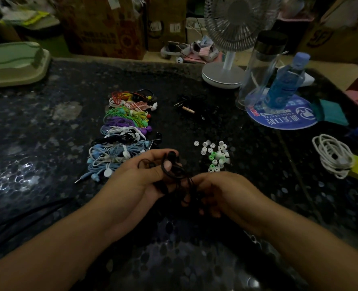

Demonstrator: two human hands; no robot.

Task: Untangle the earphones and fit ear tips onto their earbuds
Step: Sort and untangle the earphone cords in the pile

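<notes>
Left hand [150,175]: fingers curled round the black earphones [175,177], thumb pressing on the cable loop.
Right hand [220,192]: close to the left one, fingers bent into the same black cable; the exact pinch is hidden.
Risk: I think pulling hard could tighten the knot, because the dark cable is hard to see on the dark table [48,143].
Ear tips [214,156]: loose heap just beyond the right hand; a sweeping wrist could scatter them.
Coloured earphones [125,131]: bundles beyond the left hand.
Other things: fan [226,70], bottle [285,80] and white cable [331,156], far right.
</notes>
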